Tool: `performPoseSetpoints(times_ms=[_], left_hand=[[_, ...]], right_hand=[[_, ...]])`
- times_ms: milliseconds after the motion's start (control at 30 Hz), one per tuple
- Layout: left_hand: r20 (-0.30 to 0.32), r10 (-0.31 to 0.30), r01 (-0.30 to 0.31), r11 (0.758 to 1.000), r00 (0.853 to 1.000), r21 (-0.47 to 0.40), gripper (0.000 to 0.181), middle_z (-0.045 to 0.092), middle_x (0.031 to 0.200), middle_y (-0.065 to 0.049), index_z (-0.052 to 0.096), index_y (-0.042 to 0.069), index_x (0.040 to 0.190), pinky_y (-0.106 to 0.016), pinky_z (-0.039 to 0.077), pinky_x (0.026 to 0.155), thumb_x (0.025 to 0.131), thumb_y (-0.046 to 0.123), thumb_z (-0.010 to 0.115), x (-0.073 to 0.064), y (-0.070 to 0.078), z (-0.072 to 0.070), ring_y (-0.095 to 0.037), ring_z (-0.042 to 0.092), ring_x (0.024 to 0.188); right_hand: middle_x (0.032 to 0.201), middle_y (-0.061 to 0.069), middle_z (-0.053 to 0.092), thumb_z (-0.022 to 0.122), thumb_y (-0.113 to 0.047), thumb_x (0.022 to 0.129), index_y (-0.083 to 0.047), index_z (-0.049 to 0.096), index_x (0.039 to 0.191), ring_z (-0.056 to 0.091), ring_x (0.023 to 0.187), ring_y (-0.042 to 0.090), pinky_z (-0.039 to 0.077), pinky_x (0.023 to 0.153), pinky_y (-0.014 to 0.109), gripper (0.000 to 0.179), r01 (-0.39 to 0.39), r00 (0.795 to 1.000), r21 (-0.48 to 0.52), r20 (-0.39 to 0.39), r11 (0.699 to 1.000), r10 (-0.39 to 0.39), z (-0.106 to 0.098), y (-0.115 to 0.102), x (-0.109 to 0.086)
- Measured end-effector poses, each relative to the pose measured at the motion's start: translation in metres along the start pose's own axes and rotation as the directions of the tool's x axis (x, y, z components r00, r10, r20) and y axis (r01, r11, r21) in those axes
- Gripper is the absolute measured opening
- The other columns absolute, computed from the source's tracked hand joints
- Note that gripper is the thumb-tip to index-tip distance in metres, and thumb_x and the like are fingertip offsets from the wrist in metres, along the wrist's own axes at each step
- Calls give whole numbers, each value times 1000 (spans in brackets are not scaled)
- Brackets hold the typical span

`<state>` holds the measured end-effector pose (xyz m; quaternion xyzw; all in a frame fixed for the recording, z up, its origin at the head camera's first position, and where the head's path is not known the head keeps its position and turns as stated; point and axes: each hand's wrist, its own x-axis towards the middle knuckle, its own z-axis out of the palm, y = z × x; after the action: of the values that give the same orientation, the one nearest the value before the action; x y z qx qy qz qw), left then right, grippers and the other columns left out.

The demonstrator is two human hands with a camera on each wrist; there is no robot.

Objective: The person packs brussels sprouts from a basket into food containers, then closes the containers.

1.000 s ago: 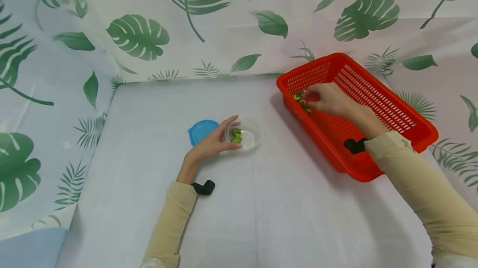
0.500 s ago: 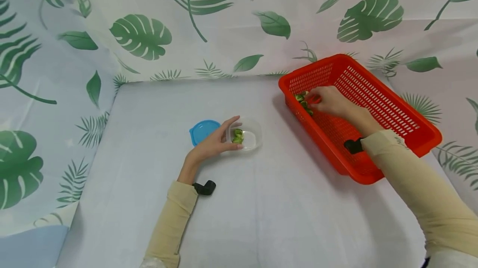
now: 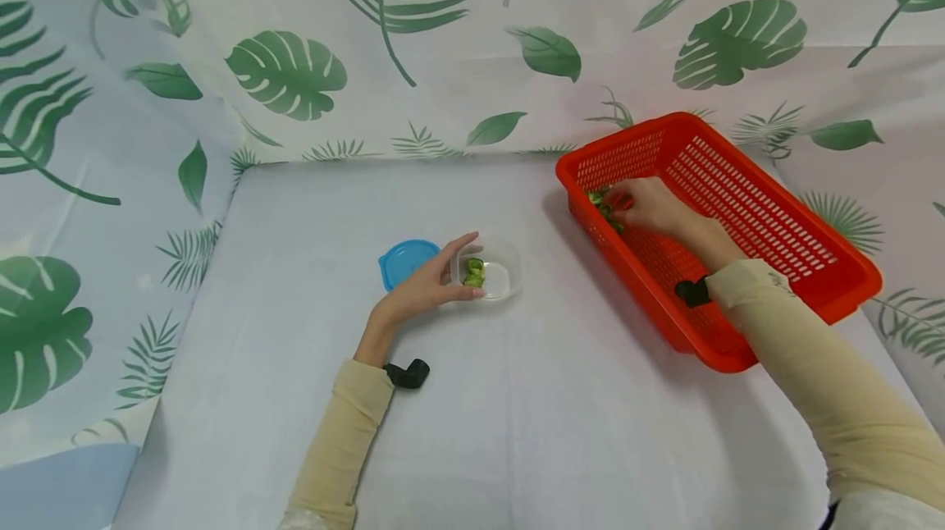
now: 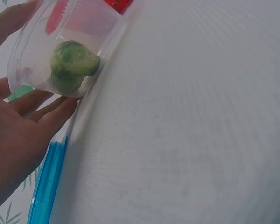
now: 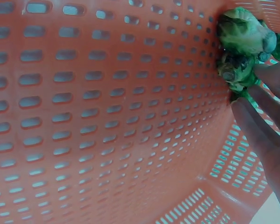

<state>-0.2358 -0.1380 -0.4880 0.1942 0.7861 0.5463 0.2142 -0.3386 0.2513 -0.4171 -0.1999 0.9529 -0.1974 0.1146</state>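
Note:
My left hand [image 3: 424, 284] holds a clear plastic container [image 3: 505, 267], thumb and fingers spread around its near side. Green Brussels sprouts [image 3: 474, 272] lie inside the container, also visible through its wall in the left wrist view. Beside this hand lies a blue lid [image 3: 408, 261], partly covered by it. My right hand [image 3: 650, 206] reaches into a red plastic basket [image 3: 664, 329]. Its fairly straight fingers [image 5: 259, 128] touch a cluster of Brussels sprouts [image 5: 245, 35] in the basket's corner. The right thumb's contact is hidden in the right wrist view.
The red basket stands angled at the right of the white table [image 3: 443, 448], with high slotted walls around the right hand. A leaf-patterned cloth [image 3: 443, 62] rises behind the table and along its sides.
The head view has shifted slightly. My right hand stays at the sprouts with its fingers moving a little among them. The left hand keeps its hold on the container.

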Motion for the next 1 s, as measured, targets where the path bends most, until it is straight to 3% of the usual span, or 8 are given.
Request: performPoseSetpoints(times_ms=[233, 667, 867, 1000], left_hand=[[1, 1, -1, 1000, 1000, 2, 91, 35, 165, 3, 22, 31, 165, -53, 28, 122, 93, 37, 77, 1, 2, 2, -23, 22, 157], [9, -4, 4, 1000, 1000, -20, 91, 35, 165, 3, 21, 36, 164, -52, 25, 124, 93, 34, 77, -1, 3, 2, -21, 20, 158], [9, -4, 4, 1000, 1000, -21, 92, 35, 165, 2, 20, 30, 166, -52, 25, 123, 93, 35, 76, -2, 3, 1, -22, 20, 158], [5, -15, 15, 1000, 1000, -16, 91, 35, 165, 4, 21, 35, 164, -50, 26, 124, 93, 37, 77, -2, 2, 1, -20, 20, 158]], right_hand=[[114, 26, 71, 68, 0, 92, 5, 72, 118, 64, 104, 39, 54, 87, 52, 26, 7, 1000, 16, -1, 1000, -7, 2, 2, 1], [111, 25, 73, 70, -3, 94, 8, 72, 118, 63, 89, 30, 57, 79, 45, 26, 21, 1000, 3, 5, 1000, -21, 3, 4, 6], [113, 27, 71, 70, -5, 94, 10, 70, 120, 64, 91, 31, 58, 82, 47, 30, 16, 999, 22, 43, 1000, -17, 4, 5, 9], [112, 25, 72, 69, -4, 94, 9, 70, 120, 64, 90, 30, 58, 83, 47, 30, 33, 999, 8, 38, 999, -33, 5, 6, 11]])
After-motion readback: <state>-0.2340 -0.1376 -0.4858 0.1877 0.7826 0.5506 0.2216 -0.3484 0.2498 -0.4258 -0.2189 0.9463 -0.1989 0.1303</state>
